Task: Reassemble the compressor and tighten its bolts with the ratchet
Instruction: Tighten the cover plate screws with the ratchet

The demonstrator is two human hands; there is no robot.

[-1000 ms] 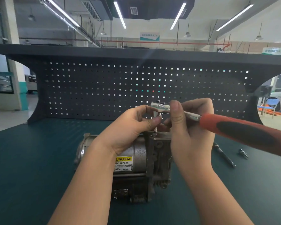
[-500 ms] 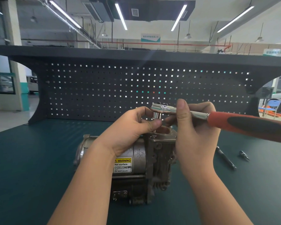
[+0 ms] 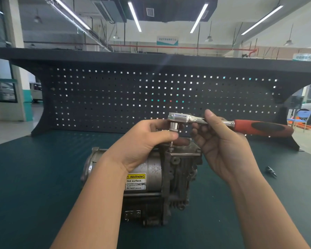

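Head view: one compressor; left hand pinches one ratchet's bit; right hand grips shaft.

glossy chrome ratchet, dull rough metal compressor.

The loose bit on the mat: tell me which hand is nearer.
Right. The right hand holds the ratchet just up-left of the loose bit; the left hand is farther left, over the compressor.
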